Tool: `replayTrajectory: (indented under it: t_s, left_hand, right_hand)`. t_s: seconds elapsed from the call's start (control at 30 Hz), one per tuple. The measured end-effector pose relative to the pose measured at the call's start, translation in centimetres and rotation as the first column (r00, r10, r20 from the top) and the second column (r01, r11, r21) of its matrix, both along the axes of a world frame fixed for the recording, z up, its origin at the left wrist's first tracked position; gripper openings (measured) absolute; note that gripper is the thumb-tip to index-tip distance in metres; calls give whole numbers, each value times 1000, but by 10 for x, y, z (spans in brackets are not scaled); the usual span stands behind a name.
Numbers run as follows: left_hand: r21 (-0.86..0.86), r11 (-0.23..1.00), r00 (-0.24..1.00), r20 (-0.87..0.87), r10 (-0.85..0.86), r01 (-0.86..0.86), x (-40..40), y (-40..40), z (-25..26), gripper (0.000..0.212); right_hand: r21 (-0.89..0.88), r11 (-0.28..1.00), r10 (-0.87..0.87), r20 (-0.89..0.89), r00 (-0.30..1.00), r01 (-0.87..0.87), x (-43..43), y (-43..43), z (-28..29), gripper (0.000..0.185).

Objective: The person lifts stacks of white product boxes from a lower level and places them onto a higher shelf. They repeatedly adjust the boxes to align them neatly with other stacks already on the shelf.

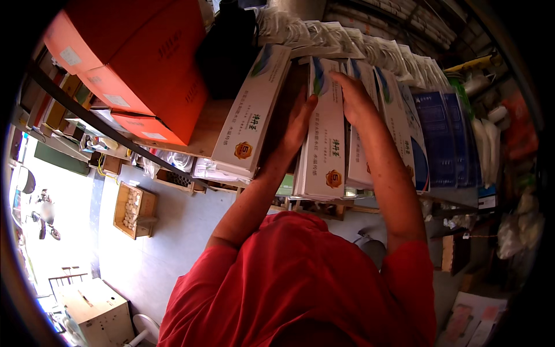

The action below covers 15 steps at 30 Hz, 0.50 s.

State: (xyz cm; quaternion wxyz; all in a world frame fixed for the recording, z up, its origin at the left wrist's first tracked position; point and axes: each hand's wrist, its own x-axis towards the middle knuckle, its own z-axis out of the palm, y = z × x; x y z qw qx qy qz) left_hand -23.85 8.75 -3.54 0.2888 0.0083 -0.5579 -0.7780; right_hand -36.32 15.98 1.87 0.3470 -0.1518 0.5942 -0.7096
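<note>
My left hand (299, 119) is against the left side of a stack of long white printed packages (323, 143) on a wooden shelf, its thumb near the top face. My right hand (357, 97) lies along the right side of the same stack, fingertips at its upper edge. Between them the two hands hold the stack. Another stack of such packages (251, 117) lies to the left, across a gap. Further similar stacks (362, 143) stand close on the right, partly behind my right forearm.
Orange cartons (147, 73) are piled on the shelf's left, beside a black object (227, 52). Blue packages (438, 139) lie at the right, and clear bags of coiled tubing or cable (321, 37) line the back. A wooden crate (135, 210) stands on the floor.
</note>
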Motion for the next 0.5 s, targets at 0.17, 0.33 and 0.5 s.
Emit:
replayTrajectory:
  t_s: [0.17,0.33,0.5]
  left_hand:
    - [-56,998,998,-63,18,-21,7,5,18,59]
    - [-15,1000,1000,-15,4,-4,7,1,12,55]
    - [-19,1000,993,-118,16,-18,-5,-1,1,55]
  right_hand:
    - [17,999,-42,-15,999,42,-7,-4,-14,29]
    - [31,999,-34,-4,999,34,2,-6,-7,31]
    - [118,992,-60,81,995,50,-1,-11,-11,39]
